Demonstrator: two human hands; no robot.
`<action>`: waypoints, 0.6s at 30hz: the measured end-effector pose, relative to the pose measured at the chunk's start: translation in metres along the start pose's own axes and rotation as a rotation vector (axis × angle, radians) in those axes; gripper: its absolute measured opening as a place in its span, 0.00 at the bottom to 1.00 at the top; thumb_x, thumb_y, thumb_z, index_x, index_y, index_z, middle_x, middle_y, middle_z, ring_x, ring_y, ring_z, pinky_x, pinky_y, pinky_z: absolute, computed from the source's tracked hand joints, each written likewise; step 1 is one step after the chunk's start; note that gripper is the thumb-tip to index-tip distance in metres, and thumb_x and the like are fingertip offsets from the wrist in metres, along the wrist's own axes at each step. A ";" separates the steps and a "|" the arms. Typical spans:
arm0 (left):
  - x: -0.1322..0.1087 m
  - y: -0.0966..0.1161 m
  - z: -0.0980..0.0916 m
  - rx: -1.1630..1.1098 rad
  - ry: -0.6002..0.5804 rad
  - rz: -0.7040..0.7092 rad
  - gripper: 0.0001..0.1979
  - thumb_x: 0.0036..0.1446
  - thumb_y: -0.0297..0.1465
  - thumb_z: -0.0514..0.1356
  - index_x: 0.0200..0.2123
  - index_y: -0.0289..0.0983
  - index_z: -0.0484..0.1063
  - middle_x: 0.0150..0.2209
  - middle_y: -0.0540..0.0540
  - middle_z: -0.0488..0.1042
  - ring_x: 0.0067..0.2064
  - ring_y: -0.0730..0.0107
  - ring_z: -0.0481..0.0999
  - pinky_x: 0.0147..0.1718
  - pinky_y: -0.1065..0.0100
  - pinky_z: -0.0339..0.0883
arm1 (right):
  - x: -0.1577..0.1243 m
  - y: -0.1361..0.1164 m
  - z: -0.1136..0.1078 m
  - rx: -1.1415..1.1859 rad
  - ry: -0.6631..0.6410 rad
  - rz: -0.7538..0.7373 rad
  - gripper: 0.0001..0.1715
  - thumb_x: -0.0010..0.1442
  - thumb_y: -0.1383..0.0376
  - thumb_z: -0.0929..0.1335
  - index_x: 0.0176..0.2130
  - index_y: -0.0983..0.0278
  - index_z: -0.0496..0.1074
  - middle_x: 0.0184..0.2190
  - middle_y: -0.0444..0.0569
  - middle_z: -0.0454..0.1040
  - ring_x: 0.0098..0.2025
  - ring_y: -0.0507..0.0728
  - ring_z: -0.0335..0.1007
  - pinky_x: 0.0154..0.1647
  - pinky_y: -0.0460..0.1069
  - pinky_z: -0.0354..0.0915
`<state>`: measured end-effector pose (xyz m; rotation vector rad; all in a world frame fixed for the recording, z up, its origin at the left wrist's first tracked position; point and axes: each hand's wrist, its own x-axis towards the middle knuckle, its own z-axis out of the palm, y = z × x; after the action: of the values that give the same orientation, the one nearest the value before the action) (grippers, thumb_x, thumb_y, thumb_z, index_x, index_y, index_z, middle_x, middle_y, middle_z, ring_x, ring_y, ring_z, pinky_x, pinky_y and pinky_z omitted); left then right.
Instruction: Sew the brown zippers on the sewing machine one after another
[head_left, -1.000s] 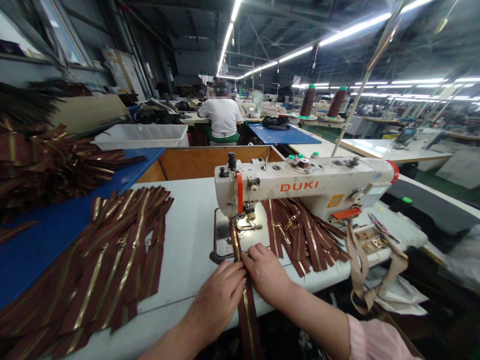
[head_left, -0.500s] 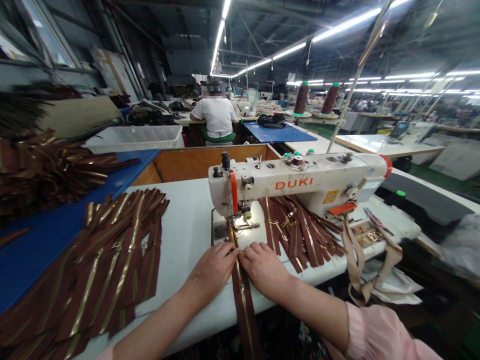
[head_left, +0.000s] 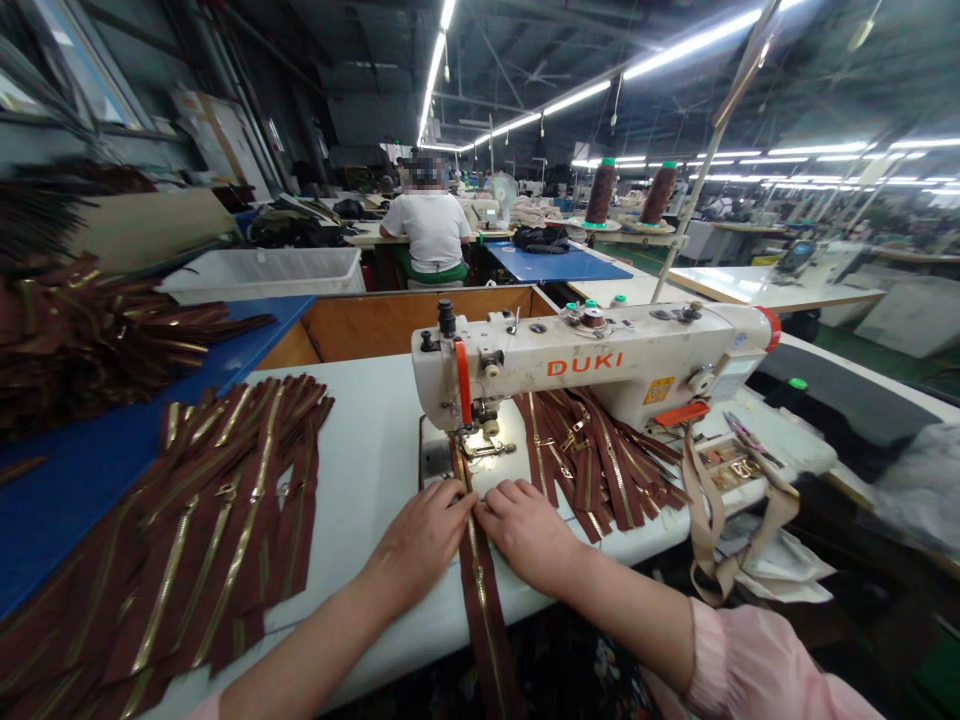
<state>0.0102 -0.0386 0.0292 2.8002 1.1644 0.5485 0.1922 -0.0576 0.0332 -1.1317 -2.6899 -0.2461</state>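
A brown zipper with gold metal teeth (head_left: 480,600) runs from under the presser foot (head_left: 480,440) of a white DUKI sewing machine (head_left: 585,365), across the table edge and down towards me. My left hand (head_left: 424,540) rests on the zipper's left side, fingertips pressing the tape. My right hand (head_left: 525,530) presses its right side. A bundle of finished zippers (head_left: 592,470) lies behind the needle area, and a wide stack of them (head_left: 202,520) lies to my left.
A heap of brown zippers (head_left: 82,340) sits on a blue table (head_left: 150,400) at the left, beside a white plastic bin (head_left: 262,275). Beige straps (head_left: 705,520) hang off the right table edge near a small tray of metal parts (head_left: 724,465). A co-worker in a white shirt (head_left: 431,230) sits beyond.
The whole scene has shifted slightly left and upward in view. Both hands stay pressed on the zipper near the presser foot, with little visible change in their grip.
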 end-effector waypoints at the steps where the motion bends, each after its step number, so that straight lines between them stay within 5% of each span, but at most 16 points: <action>1: 0.000 0.000 0.000 -0.006 0.001 0.000 0.12 0.59 0.22 0.52 0.43 0.36 0.71 0.38 0.43 0.70 0.41 0.60 0.70 0.41 0.58 0.71 | 0.000 0.000 0.000 -0.003 -0.002 0.000 0.09 0.62 0.69 0.64 0.43 0.69 0.68 0.36 0.51 0.67 0.39 0.59 0.59 0.38 0.53 0.60; 18: -0.006 -0.002 0.004 -0.044 0.071 0.002 0.14 0.59 0.23 0.51 0.44 0.37 0.72 0.40 0.42 0.71 0.42 0.61 0.71 0.43 0.58 0.71 | -0.006 0.000 0.001 0.135 0.053 0.073 0.10 0.64 0.68 0.63 0.44 0.66 0.70 0.33 0.49 0.69 0.38 0.58 0.59 0.38 0.51 0.57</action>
<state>0.0067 -0.0411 0.0234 2.7662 1.1472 0.6705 0.1960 -0.0610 0.0306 -1.1636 -2.5696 -0.0803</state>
